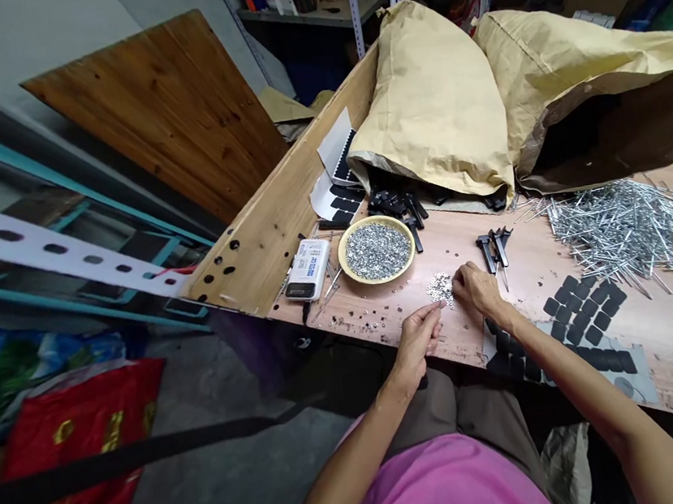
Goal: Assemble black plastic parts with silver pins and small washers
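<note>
My left hand [418,342] is at the front edge of the table, thumb and fingers pinched together. What it holds is too small to make out; a dark bit shows below the palm. Just right of it, my right hand [477,290] rests on the tabletop with its fingers bent inward and the tips hidden. Between and beyond both hands lies a small heap of flat silver pieces [439,288], like washers or nuts. A yellow bowl [370,280] full of similar small metal pieces stands behind my left hand. Black plastic parts [494,250] with thin metal rods lie beyond my right hand.
Many metal rods [597,232] are heaped at right. Black rounded pads [585,307] on sheets lie nearer. A white power bank [310,267] sits left of the bowl by the wooden side board [291,233]. Two paper sacks [434,101] fill the back, black parts spilling from one.
</note>
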The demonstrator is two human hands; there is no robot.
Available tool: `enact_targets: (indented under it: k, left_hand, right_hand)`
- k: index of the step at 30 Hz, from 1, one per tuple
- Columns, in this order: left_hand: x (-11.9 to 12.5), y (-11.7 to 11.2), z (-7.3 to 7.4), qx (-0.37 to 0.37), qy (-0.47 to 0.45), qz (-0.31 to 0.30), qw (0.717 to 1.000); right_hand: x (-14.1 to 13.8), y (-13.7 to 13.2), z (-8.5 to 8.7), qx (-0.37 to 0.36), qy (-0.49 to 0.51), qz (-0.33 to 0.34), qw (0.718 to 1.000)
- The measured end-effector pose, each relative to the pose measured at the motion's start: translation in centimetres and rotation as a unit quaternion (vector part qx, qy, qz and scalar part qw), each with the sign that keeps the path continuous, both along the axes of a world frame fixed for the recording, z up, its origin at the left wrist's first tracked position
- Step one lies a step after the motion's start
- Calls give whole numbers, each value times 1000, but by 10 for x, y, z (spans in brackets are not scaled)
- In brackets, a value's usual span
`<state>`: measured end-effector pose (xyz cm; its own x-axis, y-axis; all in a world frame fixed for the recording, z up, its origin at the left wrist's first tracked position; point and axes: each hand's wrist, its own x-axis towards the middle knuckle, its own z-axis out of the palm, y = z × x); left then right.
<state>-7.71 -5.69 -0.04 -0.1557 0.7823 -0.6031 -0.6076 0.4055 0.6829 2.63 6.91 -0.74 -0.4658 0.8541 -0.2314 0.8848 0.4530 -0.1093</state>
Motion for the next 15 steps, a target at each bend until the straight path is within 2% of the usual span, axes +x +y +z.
enact_targets:
  k: [3,8,10,12,15]
  left_hand:
    - [2,3,0,-2,7,7,1000]
    - [8,9,1,1,12,-2,1000]
    - [10,10,1,0,15,-6,1000]
    - [11,11,2,5,19,-12,1000]
    - [14,11,4,20,27,-21,999]
  right_hand:
    - [11,2,-5,13,42,14,999]
    - [29,5,-16,34,120,77,989]
    - [33,4,-18,24,180,73,981]
    - [34,-1,-16,-7,290,38,956]
    - [33,-16,-10,-68,462,-45,883]
